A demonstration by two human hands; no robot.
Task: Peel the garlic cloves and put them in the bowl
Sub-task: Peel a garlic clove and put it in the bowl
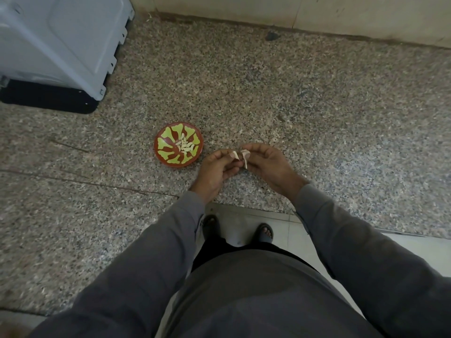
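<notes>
A small red bowl with a green leaf pattern sits on the granite counter and holds several peeled garlic cloves. Just right of it, above the counter, my left hand pinches a pale garlic clove between thumb and fingertips. My right hand pinches a curl of papery garlic skin that hangs down between the two hands. The hands are nearly touching.
A speckled granite counter runs to a tiled wall at the back. A grey appliance on a black base stands at the far left. The counter's front edge is below my hands; my sandalled feet show on the floor.
</notes>
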